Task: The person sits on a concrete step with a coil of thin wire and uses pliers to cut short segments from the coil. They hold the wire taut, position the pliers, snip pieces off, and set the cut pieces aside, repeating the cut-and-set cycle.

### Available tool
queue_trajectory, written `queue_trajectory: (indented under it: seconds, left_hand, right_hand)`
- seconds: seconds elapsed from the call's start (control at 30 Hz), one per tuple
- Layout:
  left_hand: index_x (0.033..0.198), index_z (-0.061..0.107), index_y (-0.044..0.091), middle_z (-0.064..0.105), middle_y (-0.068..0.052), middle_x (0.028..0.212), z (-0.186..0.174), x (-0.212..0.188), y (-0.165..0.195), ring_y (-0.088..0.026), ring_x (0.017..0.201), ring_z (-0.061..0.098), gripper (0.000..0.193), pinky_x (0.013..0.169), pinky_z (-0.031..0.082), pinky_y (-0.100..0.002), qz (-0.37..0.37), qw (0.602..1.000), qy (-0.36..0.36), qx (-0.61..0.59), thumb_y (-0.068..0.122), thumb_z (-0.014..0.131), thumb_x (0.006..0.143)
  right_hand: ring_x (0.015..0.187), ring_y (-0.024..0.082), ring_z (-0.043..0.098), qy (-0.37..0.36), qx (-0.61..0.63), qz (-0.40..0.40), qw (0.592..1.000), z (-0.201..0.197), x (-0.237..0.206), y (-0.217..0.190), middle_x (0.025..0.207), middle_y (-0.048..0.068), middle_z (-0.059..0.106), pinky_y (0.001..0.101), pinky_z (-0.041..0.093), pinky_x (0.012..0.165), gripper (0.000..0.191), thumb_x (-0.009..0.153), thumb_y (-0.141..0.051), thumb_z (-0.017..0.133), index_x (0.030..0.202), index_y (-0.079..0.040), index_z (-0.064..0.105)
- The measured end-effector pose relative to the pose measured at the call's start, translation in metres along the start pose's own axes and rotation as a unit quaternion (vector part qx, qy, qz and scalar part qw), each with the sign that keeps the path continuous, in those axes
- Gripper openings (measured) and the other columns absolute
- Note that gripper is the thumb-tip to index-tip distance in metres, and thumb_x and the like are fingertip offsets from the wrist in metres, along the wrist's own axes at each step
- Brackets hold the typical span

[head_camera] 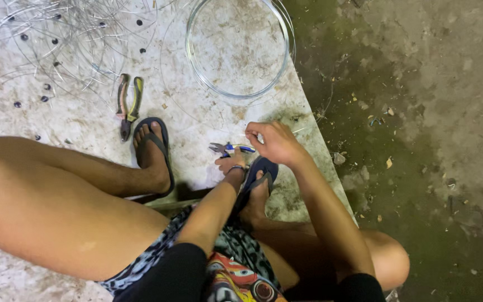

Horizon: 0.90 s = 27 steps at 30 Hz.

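Left hand: your left hand closes its fingers on the blue-handled pliers, just above your sandalled foot.
Pliers: long axis runs about 3 to 9 o'clock, nose toward 9, blue handles toward 3.
Right hand: your right hand sits at 3 o'clock of the pliers, fingers pinched shut; on what, I cannot tell.
Other pliers: a yellow-handled pair lies at 10 o'clock, nose toward 6.
Wire coil: 1 round coil lies at 12 o'clock on the slab.
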<state>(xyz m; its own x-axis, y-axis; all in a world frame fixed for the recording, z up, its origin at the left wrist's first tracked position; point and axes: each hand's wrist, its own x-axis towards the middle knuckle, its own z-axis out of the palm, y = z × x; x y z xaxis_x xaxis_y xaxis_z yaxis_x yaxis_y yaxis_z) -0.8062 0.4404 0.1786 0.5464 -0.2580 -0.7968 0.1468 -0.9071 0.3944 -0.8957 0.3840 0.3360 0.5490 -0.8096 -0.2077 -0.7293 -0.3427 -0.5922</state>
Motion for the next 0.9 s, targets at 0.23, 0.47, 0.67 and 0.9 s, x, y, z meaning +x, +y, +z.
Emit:
queue_trajectory:
  seconds: [0.23, 0.47, 0.67, 0.9]
  left_hand:
    - [0.136, 0.04, 0.001, 0.063, -0.031, 0.112, 0.067, -0.054, -0.038, -0.046, 0.105, 0.066, 0.067, 0.09, 0.053, -0.05, -0.027, 0.995, 0.016, -0.097, 0.033, 0.069, 0.085]
    - [0.138, 0.04, 0.005, 0.064, -0.03, 0.106, 0.078, -0.098, -0.103, -0.046, 0.099, 0.068, 0.063, 0.086, 0.054, -0.05, 0.002, 0.992, -0.065, -0.107, 0.023, 0.066, 0.083]
    - [0.139, 0.04, 0.009, 0.066, -0.029, 0.101, 0.097, -0.128, -0.176, -0.046, 0.094, 0.069, 0.062, 0.083, 0.054, -0.051, 0.071, 0.984, -0.146, -0.077, 0.014, 0.063, 0.082]
    - [0.141, 0.04, 0.013, 0.068, -0.028, 0.095, 0.057, -0.165, -0.234, -0.045, 0.089, 0.071, 0.064, 0.078, 0.055, -0.051, 0.163, 0.955, -0.249, 0.009, 0.003, 0.06, 0.081]
  right_hand:
    - [0.07, 0.036, 0.067, -0.01, 0.032, 0.02, 0.999, 0.006, -0.086, 0.051, 0.081, 0.013, 0.073, 0.0441, 0.051, 0.066, 0.014, 0.091, -0.02, 0.066, 0.097, -0.009, 0.072]
    - [0.063, 0.034, 0.065, -0.019, 0.06, 0.055, 0.997, -0.011, -0.162, 0.04, 0.077, 0.014, 0.071, 0.0427, 0.05, 0.062, 0.016, 0.091, -0.021, 0.066, 0.099, -0.009, 0.072]
    - [0.068, 0.033, 0.067, 0.024, 0.049, -0.007, 0.998, -0.003, -0.232, 0.085, 0.079, 0.015, 0.071, 0.0409, 0.051, 0.063, 0.016, 0.092, -0.022, 0.068, 0.099, -0.009, 0.072]
    - [0.06, 0.032, 0.064, 0.024, 0.04, 0.05, 0.998, 0.002, -0.278, 0.082, 0.073, 0.016, 0.069, 0.0428, 0.048, 0.058, 0.014, 0.092, -0.022, 0.066, 0.097, -0.01, 0.072]
